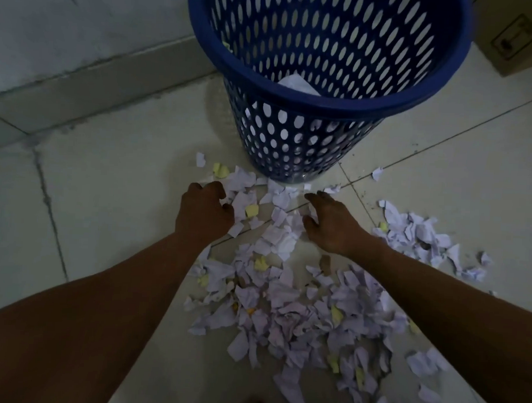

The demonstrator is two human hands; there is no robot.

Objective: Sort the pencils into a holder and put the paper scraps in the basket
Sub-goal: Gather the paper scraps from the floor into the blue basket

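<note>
**Both hands down in the scraps, basket just ahead**

From my seat I see the paper scraps [285, 295] strewn over the tiled floor [108, 195], mostly white with a few yellow bits. They run from right against the foot of the blue perforated basket [322, 103] back toward me, with a smaller patch off to the right. Some white paper [296, 83] already lies inside the basket. No pencils or holder show in this view.

My left hand [204, 212] sits knuckles-up at the left edge of the heap, fingers curled under; whether they have pinched any paper I cannot tell. My right hand [333, 227] rests on the scraps with fingers spread and only lightly bent, enclosing nothing I can see.

I judge these scraps to be feather-light, limp and crumpled, so single pieces will slip and flutter. I would rake them together between both palms and lift from underneath as one compressed clump, then keep it squeezed over the rim. A cardboard box [511, 38] stands behind the basket.
</note>
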